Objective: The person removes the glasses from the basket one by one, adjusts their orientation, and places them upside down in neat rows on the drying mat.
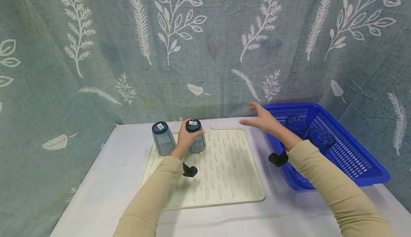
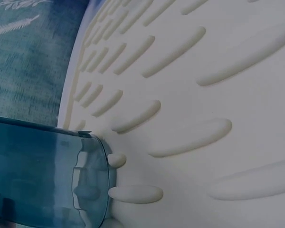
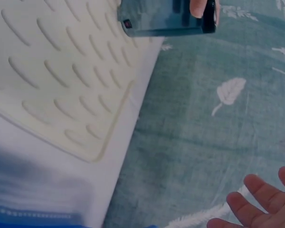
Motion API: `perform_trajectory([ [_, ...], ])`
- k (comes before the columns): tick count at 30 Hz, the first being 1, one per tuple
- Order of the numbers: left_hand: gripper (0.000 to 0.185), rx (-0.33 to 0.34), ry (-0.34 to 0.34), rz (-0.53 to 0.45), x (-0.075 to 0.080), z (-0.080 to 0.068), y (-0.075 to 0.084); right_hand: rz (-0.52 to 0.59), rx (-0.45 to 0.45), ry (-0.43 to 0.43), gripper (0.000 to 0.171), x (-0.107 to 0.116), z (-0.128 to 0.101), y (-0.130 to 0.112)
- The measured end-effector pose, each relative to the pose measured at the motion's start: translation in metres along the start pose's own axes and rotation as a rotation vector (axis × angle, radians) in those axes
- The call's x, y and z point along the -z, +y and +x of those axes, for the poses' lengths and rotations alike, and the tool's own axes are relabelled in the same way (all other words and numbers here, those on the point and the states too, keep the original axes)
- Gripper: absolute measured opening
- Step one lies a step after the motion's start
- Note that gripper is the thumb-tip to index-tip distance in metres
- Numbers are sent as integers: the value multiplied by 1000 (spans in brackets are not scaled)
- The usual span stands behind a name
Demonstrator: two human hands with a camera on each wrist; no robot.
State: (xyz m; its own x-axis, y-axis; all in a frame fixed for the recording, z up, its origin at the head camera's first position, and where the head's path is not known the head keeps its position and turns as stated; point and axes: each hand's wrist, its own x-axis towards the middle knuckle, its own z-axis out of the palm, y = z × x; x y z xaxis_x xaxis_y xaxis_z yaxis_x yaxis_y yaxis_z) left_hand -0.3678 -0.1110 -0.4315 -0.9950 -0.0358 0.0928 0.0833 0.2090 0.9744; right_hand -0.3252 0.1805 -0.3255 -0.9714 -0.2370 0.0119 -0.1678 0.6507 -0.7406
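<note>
My left hand [image 1: 185,137] grips a dark blue-grey drinking glass [image 1: 197,146] near its top, fingers and thumb around it. This glass stands upside down on a cream ridged mat [image 1: 224,165], its labelled base facing up. In the left wrist view the glass [image 2: 42,171] has its rim on the mat; in the right wrist view part of the glass [image 3: 161,19] shows at the top. A second upturned glass [image 1: 163,140] stands just left of it. My right hand [image 1: 261,120] hovers past the mat's far right corner, holding nothing, its fingers [image 3: 263,190] spread.
A blue plastic basket [image 1: 369,162] stands on the right of the white-covered table [image 1: 106,180], with dark blue glasses [image 1: 322,137] inside. Behind the table hangs a grey-green leaf-patterned cloth [image 1: 212,83].
</note>
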Motion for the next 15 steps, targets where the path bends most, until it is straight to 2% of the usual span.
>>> perform_trajectory([
  [15,79,7,-7,8,1,0,0,-52,-27,33,92,37,-14,10],
])
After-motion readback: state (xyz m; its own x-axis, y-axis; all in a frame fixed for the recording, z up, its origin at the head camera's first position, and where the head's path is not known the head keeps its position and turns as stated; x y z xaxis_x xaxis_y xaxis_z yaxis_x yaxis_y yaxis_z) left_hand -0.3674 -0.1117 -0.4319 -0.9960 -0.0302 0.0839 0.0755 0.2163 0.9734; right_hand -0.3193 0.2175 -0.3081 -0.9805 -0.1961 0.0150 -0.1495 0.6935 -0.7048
